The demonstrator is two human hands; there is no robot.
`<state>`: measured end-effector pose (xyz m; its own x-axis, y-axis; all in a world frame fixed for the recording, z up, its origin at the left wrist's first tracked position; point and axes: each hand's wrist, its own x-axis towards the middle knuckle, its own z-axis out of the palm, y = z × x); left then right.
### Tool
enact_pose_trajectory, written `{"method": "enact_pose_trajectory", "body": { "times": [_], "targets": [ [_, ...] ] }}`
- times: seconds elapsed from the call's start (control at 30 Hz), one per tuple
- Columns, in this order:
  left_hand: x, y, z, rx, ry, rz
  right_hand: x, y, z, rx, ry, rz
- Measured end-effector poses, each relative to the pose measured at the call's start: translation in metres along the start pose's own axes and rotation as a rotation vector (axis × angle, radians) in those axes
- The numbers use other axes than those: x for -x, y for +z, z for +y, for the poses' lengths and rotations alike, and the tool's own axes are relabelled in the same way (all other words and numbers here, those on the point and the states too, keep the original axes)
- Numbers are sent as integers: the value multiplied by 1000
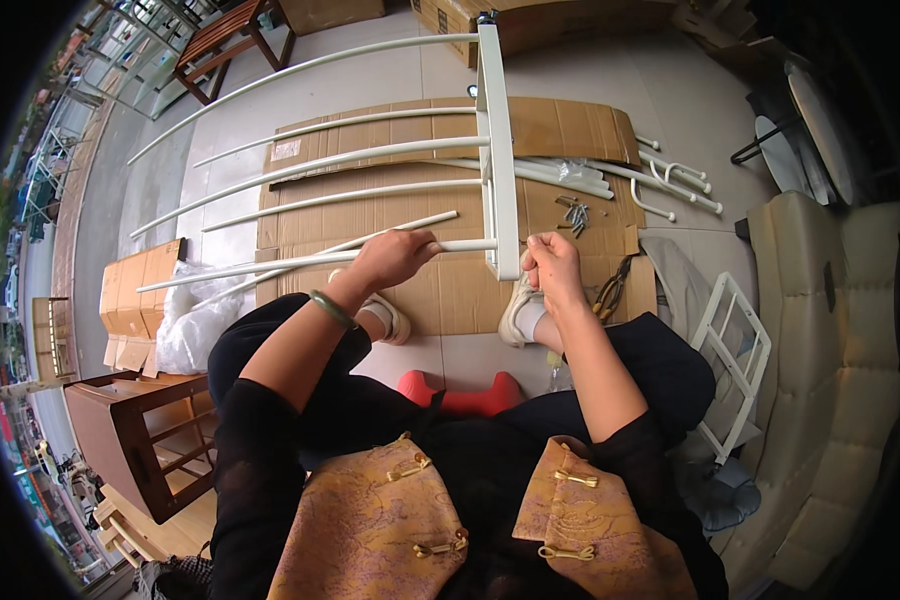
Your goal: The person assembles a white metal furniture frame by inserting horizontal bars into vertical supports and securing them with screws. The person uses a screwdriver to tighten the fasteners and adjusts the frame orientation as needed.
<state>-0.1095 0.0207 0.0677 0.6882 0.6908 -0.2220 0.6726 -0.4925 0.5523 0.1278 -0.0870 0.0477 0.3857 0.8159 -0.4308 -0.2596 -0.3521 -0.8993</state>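
Note:
A white metal frame bar [500, 150] stands across the middle, with several long white tubes running from it to the left. My left hand [398, 255] is wrapped round the nearest tube [467, 246], close to where it meets the bar. My right hand [552, 265] is closed in a pinch just right of the bar's near end. Whatever is between its fingers is hidden or too small to name. A loose white tube [435, 218] lies at a slant behind my left hand. Loose screws [576, 215] lie on the cardboard to the right of the bar.
Flattened cardboard [370, 215] covers the floor. White hooked tubes [670, 185] lie at the right. Pliers [613, 290] rest beside my right forearm, a white frame [738, 350] farther right near a beige sofa [820, 400]. A red stool [460, 397] is below me; plastic wrap [195, 325] lies left.

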Motion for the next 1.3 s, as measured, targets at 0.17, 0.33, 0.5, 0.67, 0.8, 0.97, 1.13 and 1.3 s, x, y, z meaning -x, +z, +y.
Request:
{"method": "enact_pose_trajectory", "body": {
  "times": [0.17,0.33,0.5,0.67,0.8,0.97,1.13,1.3],
  "targets": [
    [-39,15,32,4,130,-153,0,-1,0,1,7,-1],
    [-43,18,42,-105,79,-158,0,2,2,4,39,37],
    [-43,14,45,-139,85,-172,5,-1,-1,-31,123,6],
    [-44,13,48,-134,46,-212,0,-17,0,3,98,-85],
    [-46,12,50,-151,-9,-252,-12,-18,12,172,-62,-58],
    [-46,13,51,-145,35,-226,-14,-21,26,632,-657,93],
    [-46,12,51,-131,0,-240,-17,-22,20,483,-629,11],
    [-46,15,54,-156,-28,-239,-21,-28,-7,66,78,-203]
  ]
}}
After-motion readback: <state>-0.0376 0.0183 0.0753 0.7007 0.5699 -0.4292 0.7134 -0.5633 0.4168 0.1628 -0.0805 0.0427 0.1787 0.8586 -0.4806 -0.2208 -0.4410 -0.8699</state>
